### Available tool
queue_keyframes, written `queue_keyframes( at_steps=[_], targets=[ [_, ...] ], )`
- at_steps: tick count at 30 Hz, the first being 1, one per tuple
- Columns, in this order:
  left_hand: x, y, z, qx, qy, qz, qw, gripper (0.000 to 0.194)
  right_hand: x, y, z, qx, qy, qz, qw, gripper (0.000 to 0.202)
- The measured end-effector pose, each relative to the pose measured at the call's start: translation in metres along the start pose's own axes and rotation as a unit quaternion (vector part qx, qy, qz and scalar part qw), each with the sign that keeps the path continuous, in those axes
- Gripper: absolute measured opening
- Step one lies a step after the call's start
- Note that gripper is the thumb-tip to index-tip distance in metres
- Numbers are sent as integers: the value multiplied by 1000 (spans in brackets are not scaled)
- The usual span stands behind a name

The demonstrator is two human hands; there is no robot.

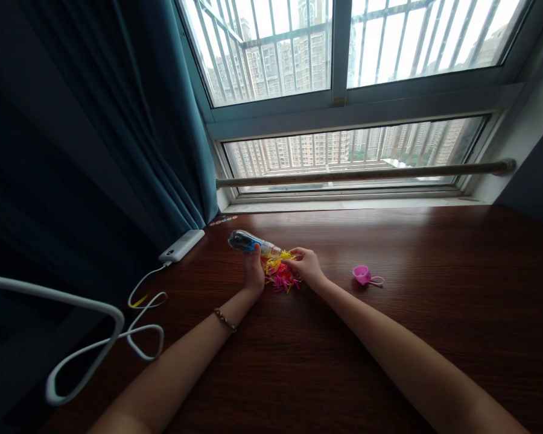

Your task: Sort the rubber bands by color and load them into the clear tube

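My left hand [254, 269] is closed round a clear bottle [268, 247], which lies tilted with its dark and blue end to the left and its mouth to the right. At the mouth, my right hand [306, 263] pinches some yellow strips [286, 255]. Below the bottle, between my hands, a loose pile of pink, red and yellow strips [284, 278] rests on the brown table. A small pink cup with a loop [361, 275] sits on the table to the right of my right hand.
A white power strip [182, 245] lies at the table's left edge, its white cable [149, 337] looping down the left side. Blue curtains [163, 120] hang behind it. A metal rail [366, 175] crosses the window beyond the wooden table [434, 253].
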State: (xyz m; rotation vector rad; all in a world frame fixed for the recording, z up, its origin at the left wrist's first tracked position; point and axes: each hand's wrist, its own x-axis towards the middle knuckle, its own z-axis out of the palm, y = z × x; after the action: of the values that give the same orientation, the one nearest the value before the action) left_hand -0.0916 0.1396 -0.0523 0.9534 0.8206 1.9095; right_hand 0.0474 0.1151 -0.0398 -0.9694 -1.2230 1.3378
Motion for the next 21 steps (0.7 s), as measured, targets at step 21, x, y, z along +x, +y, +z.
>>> queue_keyframes(
  at_steps=[21],
  targets=[
    [-30, 27, 18, -24, -121, -153, 980, 37, -11, -5, 9, 18, -265, -6, 964, 72]
  ],
)
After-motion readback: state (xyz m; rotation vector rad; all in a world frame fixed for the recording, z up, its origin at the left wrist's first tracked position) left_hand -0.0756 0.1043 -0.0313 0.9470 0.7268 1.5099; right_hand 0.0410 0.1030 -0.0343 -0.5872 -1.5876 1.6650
